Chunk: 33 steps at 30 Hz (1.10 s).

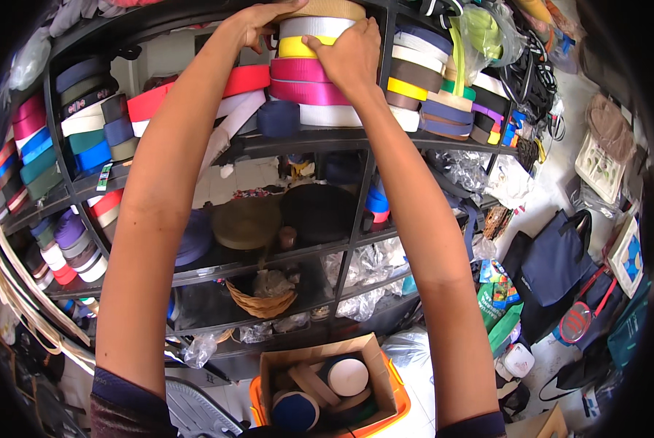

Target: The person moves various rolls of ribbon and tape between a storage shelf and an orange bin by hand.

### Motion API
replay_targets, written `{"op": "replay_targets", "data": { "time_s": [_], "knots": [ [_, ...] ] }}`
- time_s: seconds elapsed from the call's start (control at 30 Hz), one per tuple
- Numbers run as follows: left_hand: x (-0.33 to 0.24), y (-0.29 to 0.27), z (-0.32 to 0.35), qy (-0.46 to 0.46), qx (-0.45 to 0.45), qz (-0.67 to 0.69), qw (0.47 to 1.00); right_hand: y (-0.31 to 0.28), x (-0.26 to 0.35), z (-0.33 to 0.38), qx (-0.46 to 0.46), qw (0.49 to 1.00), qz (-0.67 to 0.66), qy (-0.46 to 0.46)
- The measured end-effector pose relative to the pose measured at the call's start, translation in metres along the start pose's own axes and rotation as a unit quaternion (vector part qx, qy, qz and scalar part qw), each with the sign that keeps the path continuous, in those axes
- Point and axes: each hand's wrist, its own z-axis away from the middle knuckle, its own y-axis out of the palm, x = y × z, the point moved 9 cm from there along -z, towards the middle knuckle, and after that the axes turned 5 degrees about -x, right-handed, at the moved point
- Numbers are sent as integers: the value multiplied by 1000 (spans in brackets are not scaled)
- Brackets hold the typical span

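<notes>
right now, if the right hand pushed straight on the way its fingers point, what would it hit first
The right hand already lies on the stack of webbing rolls, fingers aimed left across the yellow roll. Going on, it would likely press into that roll, then meet the left hand holding the stack's other side. Depth is unclear.

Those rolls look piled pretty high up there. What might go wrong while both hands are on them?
The stack of webbing rolls under the left hand and right hand is tall, so it might topple. Fallen rolls could hit the cardboard box below. The loose red strap may snag an arm.
</notes>
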Motion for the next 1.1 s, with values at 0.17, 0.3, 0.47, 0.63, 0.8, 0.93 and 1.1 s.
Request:
{"op": "replay_targets", "data": {
  "time_s": [0.17, 0.3, 0.47, 0.63, 0.8, 0.93, 1.1],
  "knots": [
    [-3, -8, 4, 55, -199, -5, 978, 1, -7, -4, 82, 996, -2, 23],
    [-13, 0, 31, 113, -384, -79, 913, -14, -17, -4, 139, 988, -60, 35],
    [-21, 37, 186, 360, -421, -99, 827, -111, 8, 76, 164, 947, -270, 59],
    [159, 196, 369, 208, 16, -37, 977, -274, -37, 333, 140, 909, -214, 329],
    [448, 264, 621, -142, 122, -157, 970, -445, -26, 681, 514, 658, -14, 550],
    [476, 267, 748, -145, 227, -176, 947, -539, 10, 738, 611, 610, -19, 504],
    [504, 268, 785, -317, 324, -185, 872, -539, 37, 768, 771, 515, -15, 374]
  ]
}}
